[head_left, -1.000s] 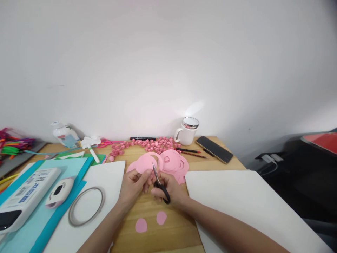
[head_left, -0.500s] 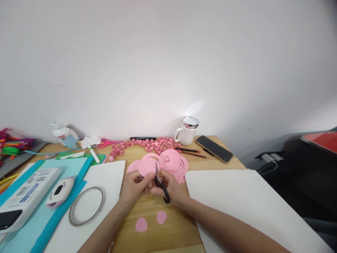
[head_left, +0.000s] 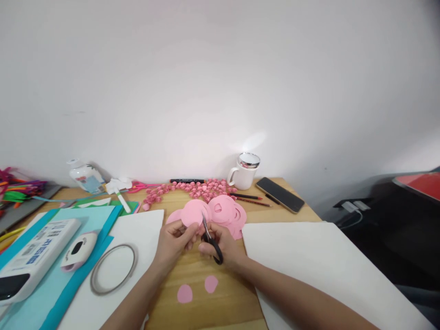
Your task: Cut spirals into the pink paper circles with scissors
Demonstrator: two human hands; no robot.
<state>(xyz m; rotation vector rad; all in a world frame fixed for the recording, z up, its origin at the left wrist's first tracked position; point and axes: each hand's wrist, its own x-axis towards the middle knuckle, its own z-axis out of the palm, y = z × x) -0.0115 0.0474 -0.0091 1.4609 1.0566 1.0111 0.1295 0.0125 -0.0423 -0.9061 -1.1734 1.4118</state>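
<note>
Between the thumb and fingers of my left hand [head_left: 177, 240] is a round pink paper piece [head_left: 192, 213]. My right hand [head_left: 223, 243] grips black-handled scissors [head_left: 216, 251], whose blades point up and away and meet the paper's right side. Just behind both hands lies a pile of pink paper circles [head_left: 228, 215], some with curved cuts in them. On the wood nearer me rest two small pink paper discs [head_left: 184, 293]. Many little rolled pink paper pieces [head_left: 192, 188] are scattered along the back of the table.
A white mug [head_left: 243, 172] stands by the wall, with a phone [head_left: 280, 195] and pencils [head_left: 252, 199] nearby. White sheets lie on both sides. At left are a tape roll [head_left: 113, 269], a white device [head_left: 79, 251], a long white box [head_left: 37, 259] and a bottle [head_left: 85, 176].
The paper piece in my left hand has turned slightly and now shows a fuller round. My right hand and the scissors have shifted very little.
</note>
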